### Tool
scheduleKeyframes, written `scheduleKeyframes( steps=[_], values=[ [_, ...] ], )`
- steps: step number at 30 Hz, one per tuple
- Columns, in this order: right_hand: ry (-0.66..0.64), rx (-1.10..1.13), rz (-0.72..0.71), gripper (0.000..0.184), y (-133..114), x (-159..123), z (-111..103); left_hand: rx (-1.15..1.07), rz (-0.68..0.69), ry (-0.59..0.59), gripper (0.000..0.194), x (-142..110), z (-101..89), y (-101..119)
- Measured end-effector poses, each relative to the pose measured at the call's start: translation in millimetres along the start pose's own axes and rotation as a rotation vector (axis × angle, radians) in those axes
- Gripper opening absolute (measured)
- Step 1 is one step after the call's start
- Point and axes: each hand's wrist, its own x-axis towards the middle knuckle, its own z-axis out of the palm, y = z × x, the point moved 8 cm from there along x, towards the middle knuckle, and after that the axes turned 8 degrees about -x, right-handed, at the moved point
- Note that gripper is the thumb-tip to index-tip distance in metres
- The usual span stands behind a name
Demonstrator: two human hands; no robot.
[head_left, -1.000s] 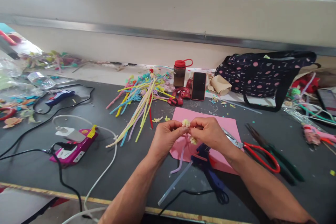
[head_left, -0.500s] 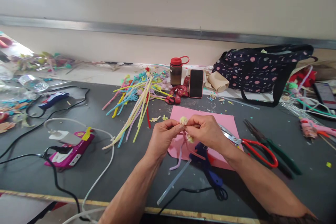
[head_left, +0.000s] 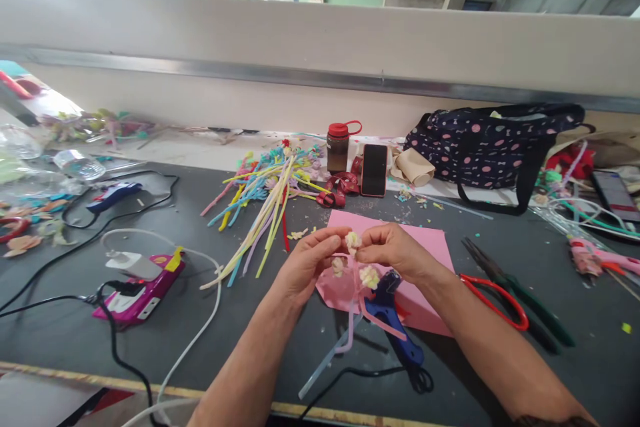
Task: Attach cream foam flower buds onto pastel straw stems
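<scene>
Looking down from the head view, I see the hands have eased slightly apart in the last half second, and three cream blossoms [head_left: 369,277] now show clearly on the flower sprig [head_left: 356,278]; the work seems to be at spreading the heads. The right hand [head_left: 397,252] pinches narrowly at the top blossom [head_left: 353,241]; the left hand [head_left: 309,265] curls close on its other side, though I can't tell whether it grips. The sprig hangs between and below the fingertips, heads uppermost, long axis running toward the person, lilac tail [head_left: 351,330] bending left, pink tail [head_left: 385,326] slanting right over the glue gun [head_left: 389,307].
</scene>
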Motion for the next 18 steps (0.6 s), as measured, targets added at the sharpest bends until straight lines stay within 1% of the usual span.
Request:
scheduleKeyframes(
  steps=[1,2,3,6,7,8,9,11,14,16,18],
  values=[
    [0.002,-0.004,-0.011,0.013,-1,0,1,0.010,-0.012,-0.008,0.033,0,1.2,-2],
    [0.014,-0.008,-0.026,0.013,-3,0,0,0.025,0.010,0.008,0.033,0,0.6,0],
    [0.036,-0.016,-0.045,0.014,-5,-1,-2,0.047,0.075,0.051,0.033,0,-2.2,4],
    [0.178,-0.079,-0.105,0.015,-13,-3,-16,0.154,0.407,0.266,0.025,-10,-14.3,30],
    [0.234,-0.109,-0.122,0.015,-15,-4,-21,0.207,0.483,0.316,0.021,-15,-15.2,36],
    [0.284,-0.136,-0.140,0.016,-17,-5,-25,0.264,0.517,0.338,0.017,-18,-13.9,39],
    [0.325,-0.160,-0.156,0.016,-18,-6,-28,0.318,0.508,0.330,0.015,-19,-10.6,38],
    [0.384,-0.193,-0.189,0.016,-21,-9,-29,0.404,0.447,0.281,0.016,-19,-2.5,31],
    [0.436,-0.245,-0.236,0.015,-24,-12,-25,0.454,0.385,0.224,0.020,-18,5.8,21],
    [0.459,-0.278,-0.263,0.015,-26,-14,-21,0.448,0.389,0.209,0.020,-17,7.4,18],
    [0.480,-0.292,-0.281,0.014,-28,-17,-18,0.453,0.441,0.197,0.017,-18,8.5,21]
  ],
)
